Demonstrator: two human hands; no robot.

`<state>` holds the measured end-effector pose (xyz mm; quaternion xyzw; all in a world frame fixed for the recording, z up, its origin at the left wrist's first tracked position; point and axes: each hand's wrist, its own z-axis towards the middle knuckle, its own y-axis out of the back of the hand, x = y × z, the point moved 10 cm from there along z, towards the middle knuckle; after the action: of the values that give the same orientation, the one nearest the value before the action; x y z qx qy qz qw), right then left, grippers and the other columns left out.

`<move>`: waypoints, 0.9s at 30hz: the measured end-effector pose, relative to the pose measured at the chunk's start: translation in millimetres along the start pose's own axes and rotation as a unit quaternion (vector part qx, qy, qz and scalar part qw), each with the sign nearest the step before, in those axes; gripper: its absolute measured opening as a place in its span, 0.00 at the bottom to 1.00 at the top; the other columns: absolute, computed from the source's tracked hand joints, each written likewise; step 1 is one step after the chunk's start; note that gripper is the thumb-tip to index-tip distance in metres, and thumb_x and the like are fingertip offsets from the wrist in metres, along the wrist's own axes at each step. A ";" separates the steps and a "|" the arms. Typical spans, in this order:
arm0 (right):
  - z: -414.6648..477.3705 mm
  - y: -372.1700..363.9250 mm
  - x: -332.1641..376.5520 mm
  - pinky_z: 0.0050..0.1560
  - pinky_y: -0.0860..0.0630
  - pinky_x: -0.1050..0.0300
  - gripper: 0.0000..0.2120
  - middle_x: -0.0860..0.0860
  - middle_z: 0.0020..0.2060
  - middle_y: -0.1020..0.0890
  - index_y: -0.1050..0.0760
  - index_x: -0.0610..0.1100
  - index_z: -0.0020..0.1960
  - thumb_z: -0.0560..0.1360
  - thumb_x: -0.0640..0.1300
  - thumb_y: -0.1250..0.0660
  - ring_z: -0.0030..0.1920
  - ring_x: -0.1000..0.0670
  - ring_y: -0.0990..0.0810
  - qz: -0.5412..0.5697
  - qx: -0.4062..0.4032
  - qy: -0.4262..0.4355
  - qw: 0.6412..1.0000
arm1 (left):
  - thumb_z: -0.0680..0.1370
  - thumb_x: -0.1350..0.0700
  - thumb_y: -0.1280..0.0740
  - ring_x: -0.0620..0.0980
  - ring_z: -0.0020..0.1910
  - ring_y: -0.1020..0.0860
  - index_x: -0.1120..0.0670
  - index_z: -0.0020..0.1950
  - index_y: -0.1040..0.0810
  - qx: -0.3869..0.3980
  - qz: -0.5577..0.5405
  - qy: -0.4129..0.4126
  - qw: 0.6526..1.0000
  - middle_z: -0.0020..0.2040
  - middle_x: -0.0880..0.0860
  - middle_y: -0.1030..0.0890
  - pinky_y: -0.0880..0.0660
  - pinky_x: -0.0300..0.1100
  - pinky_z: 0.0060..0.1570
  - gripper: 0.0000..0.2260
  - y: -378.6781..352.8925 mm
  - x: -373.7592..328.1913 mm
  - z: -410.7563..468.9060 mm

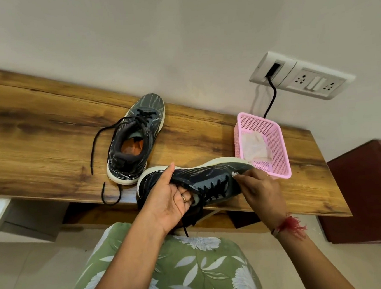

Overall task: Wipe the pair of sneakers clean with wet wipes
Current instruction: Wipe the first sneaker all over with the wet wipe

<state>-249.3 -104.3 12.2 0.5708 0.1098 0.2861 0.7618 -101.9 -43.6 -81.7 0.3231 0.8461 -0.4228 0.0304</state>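
The left hand [171, 198] comes up from the lower left on a bare forearm, palm turned up and toward the camera. Its grip is closed on the held sneaker [210, 177]: the fingers curl into the shoe's opening and the thumb lies along the outer side near the heel. A ring [184, 198] shows on one finger. This sneaker is tipped on its side over the near edge of the table [36, 138], its white sole facing the wall and its toe pointing right; whether it rests on the wood cannot be told. The right hand [260, 191] reaches in from the lower right, a red thread [291, 224] at the wrist, back of the hand up. Its grip pinches a small white wipe [235, 174] against the upper near the toe. The second sneaker [136, 135] stands upright on the table just beside the held one's heel, laces loose. A pink basket [276, 142] with crumpled white sheets [254, 147] sits by the toe.
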 end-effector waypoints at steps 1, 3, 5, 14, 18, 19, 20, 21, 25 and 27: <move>0.6 2.8 -1.9 0.31 0.25 0.57 0.07 0.47 0.39 0.20 0.18 0.40 0.47 0.69 0.35 0.27 0.37 0.47 0.22 -0.009 -0.002 -0.005 1.000 | 0.79 0.39 0.43 0.44 0.24 0.23 0.59 0.54 0.22 0.002 -0.002 -0.001 1.000 0.31 0.53 0.19 0.30 0.40 0.41 0.24 -1.8 -0.8 -1.1; 0.8 16.1 -15.7 0.35 0.27 0.60 0.06 0.46 0.41 0.19 0.18 0.40 0.47 0.70 0.36 0.28 0.40 0.48 0.22 0.016 -0.046 -0.080 0.996 | 0.78 0.37 0.45 0.45 0.25 0.22 0.59 0.55 0.22 0.006 -0.012 -0.007 1.000 0.33 0.54 0.17 0.30 0.41 0.40 0.27 -2.1 -2.0 -0.2; -7.4 31.4 -38.6 0.42 0.29 0.64 0.07 0.46 0.46 0.18 0.19 0.40 0.50 0.73 0.38 0.30 0.46 0.52 0.24 0.079 -0.126 -0.210 0.966 | 0.77 0.33 0.47 0.47 0.26 0.22 0.59 0.56 0.22 0.003 -0.028 -0.012 1.000 0.34 0.55 0.17 0.30 0.41 0.40 0.31 -1.3 -2.0 0.7; -15.8 -3.9 -27.2 0.51 0.30 0.67 0.13 0.52 0.50 0.26 0.22 0.43 0.59 0.75 0.37 0.34 0.52 0.56 0.30 0.172 -0.111 -0.338 0.918 | 0.78 0.36 0.47 0.47 0.27 0.30 0.57 0.51 0.23 -0.037 -0.036 -0.017 0.999 0.36 0.53 0.24 0.33 0.41 0.41 0.26 10.2 1.0 4.6; -20.1 9.3 -35.3 0.54 0.27 0.66 0.16 0.52 0.54 0.21 0.22 0.47 0.58 0.74 0.33 0.33 0.52 0.58 0.24 0.256 -0.158 -0.329 0.895 | 0.78 0.36 0.46 0.46 0.27 0.36 0.57 0.55 0.23 -0.037 -0.048 -0.019 0.998 0.37 0.52 0.29 0.33 0.40 0.40 0.26 13.3 1.4 8.4; -23.5 16.3 -43.7 0.54 0.26 0.64 0.15 0.51 0.53 0.21 0.21 0.48 0.56 0.73 0.33 0.33 0.52 0.59 0.24 0.260 -0.186 -0.343 0.883 | 0.78 0.36 0.46 0.46 0.27 0.36 0.57 0.55 0.23 -0.037 -0.045 -0.017 0.998 0.37 0.52 0.29 0.34 0.40 0.40 0.26 13.4 1.7 8.5; -27.2 23.3 -52.5 0.54 0.25 0.63 0.14 0.50 0.53 0.21 0.20 0.47 0.54 0.73 0.33 0.33 0.53 0.59 0.24 0.254 -0.211 -0.356 0.874 | 0.78 0.36 0.46 0.46 0.27 0.35 0.57 0.56 0.23 -0.034 -0.045 -0.015 0.998 0.37 0.52 0.28 0.33 0.40 0.40 0.27 12.6 2.3 8.3; -29.7 29.4 -59.6 0.54 0.24 0.61 0.12 0.49 0.53 0.21 0.20 0.47 0.52 0.73 0.33 0.33 0.54 0.56 0.24 0.243 -0.230 -0.367 0.868 | 0.78 0.36 0.46 0.46 0.26 0.33 0.58 0.57 0.23 -0.031 -0.045 -0.015 0.998 0.38 0.53 0.27 0.32 0.40 0.42 0.27 12.1 2.7 8.3; -27.8 24.5 -64.8 0.52 0.24 0.58 0.08 0.47 0.51 0.19 0.19 0.45 0.50 0.75 0.36 0.34 0.55 0.51 0.24 0.207 -0.220 -0.389 0.870 | 0.79 0.37 0.47 0.45 0.22 0.25 0.59 0.59 0.24 -0.022 -0.047 -0.014 0.999 0.40 0.55 0.22 0.29 0.42 0.51 0.28 7.6 2.2 6.3; -18.7 13.5 -48.8 0.49 0.26 0.59 0.09 0.47 0.48 0.18 0.19 0.43 0.50 0.74 0.35 0.34 0.50 0.50 0.23 0.168 -0.189 -0.365 0.896 | 0.79 0.37 0.47 0.45 0.23 0.27 0.60 0.60 0.24 -0.023 -0.045 -0.011 0.999 0.39 0.54 0.23 0.30 0.42 0.51 0.28 8.2 2.8 6.9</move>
<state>-302.3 -114.1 11.0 0.4899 -0.3302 0.1964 0.7826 -100.9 -43.6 -92.6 0.2789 0.8692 -0.4073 0.0283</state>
